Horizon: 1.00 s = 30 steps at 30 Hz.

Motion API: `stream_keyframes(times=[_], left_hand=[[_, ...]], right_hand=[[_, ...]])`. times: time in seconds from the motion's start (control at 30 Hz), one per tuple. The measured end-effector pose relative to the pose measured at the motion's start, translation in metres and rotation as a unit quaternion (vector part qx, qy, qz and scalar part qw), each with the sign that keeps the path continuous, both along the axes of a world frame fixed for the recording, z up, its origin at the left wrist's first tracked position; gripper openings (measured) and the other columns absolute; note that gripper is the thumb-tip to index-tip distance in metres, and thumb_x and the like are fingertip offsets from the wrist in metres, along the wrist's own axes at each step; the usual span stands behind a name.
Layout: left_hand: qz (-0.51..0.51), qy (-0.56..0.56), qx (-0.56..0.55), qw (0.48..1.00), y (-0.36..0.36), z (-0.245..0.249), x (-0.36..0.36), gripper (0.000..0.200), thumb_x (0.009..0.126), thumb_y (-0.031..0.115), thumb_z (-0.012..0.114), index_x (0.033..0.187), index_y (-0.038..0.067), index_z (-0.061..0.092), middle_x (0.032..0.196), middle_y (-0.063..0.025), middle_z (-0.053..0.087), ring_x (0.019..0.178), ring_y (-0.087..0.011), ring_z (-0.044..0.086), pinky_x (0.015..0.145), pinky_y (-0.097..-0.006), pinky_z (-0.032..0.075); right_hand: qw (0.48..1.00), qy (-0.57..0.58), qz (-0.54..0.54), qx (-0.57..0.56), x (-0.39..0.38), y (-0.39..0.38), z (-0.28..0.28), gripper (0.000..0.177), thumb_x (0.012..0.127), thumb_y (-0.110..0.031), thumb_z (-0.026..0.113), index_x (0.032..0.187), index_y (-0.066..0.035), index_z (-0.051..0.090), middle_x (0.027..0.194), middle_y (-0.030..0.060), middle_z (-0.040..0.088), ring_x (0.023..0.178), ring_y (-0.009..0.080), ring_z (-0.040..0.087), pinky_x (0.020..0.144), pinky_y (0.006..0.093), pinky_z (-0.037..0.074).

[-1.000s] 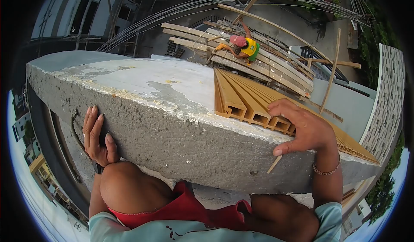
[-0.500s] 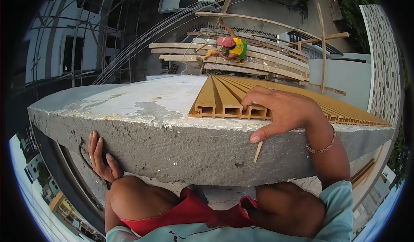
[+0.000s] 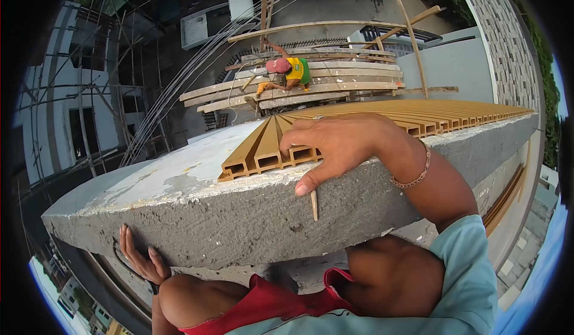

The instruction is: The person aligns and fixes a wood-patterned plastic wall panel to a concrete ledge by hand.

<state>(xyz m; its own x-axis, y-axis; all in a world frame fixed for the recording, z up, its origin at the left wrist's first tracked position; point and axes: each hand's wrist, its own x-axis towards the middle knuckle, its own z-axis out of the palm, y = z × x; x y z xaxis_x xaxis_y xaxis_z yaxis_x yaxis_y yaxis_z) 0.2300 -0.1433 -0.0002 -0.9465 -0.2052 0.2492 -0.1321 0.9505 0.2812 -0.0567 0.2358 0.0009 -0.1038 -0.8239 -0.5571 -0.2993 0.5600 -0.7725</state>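
Observation:
A tan fluted cladding panel point(image 3: 244, 155) with hollow ribs lies along the outer face of a concrete ledge point(image 3: 227, 227), its cut ends toward me. My right hand point(image 3: 341, 144) grips the panel, fingers curled over the ribs and thumb pressed against the rough edge of the concrete. Just below that thumb a thin wooden sliver point(image 3: 314, 206) sticks out; its upper end is hidden. My left hand point(image 3: 142, 258) rests flat on the grey side of the ledge, fingers stretched out, beside my knee.
Far below, a person point(image 3: 288, 72) in a yellow and green top is on scaffold planks point(image 3: 353, 75). Overhead wires point(image 3: 170, 75) cross at left, near bamboo scaffolding point(image 3: 84, 96). A tiled wall point(image 3: 499, 42) stands at right. More brown strips point(image 3: 505, 200) lie on the right side.
My view has turned and tilted, so the ledge slopes up to the right. My right hand keeps its grip on the panel, and my left hand stays against the concrete.

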Motion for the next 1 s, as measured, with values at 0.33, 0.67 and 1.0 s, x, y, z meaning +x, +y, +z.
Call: stream_keyframes(times=[0.33,0.67,1.0], left_hand=[[0.001,-0.014,-0.02,1.0,-0.002,0.0,0.001,0.054,0.095,0.036,0.043,0.131,-0.004,0.048,0.138,-0.0236,0.043,0.13,-0.0399,0.04,0.108,-0.0499,0.029],[0.015,-0.008,-0.032,0.999,-0.003,0.0,0.001,0.056,0.093,0.039,0.045,0.129,-0.004,0.051,0.136,-0.0238,0.046,0.128,-0.0394,0.042,0.108,-0.0499,0.03],[0.004,-0.023,-0.033,0.999,-0.005,0.001,0.004,0.056,0.091,0.037,0.046,0.128,-0.004,0.051,0.136,-0.0237,0.047,0.128,-0.0416,0.042,0.108,-0.0523,0.029]], right_hand=[[0.999,-0.006,-0.028,-0.032,0.011,0.004,0.0,0.065,0.085,-0.051,0.065,0.125,-0.004,0.046,0.128,0.0153,0.048,0.118,0.0353,0.05,0.097,0.0437,0.042],[0.998,0.024,-0.044,-0.023,0.014,0.003,0.015,0.062,0.086,-0.048,0.062,0.128,-0.005,0.047,0.128,0.0164,0.052,0.12,0.036,0.051,0.098,0.0445,0.041],[0.98,0.188,-0.069,0.003,0.038,0.0,0.026,0.068,0.08,-0.056,0.063,0.123,-0.004,0.051,0.116,0.0174,0.057,0.099,0.0394,0.06,0.085,0.0496,0.047]])
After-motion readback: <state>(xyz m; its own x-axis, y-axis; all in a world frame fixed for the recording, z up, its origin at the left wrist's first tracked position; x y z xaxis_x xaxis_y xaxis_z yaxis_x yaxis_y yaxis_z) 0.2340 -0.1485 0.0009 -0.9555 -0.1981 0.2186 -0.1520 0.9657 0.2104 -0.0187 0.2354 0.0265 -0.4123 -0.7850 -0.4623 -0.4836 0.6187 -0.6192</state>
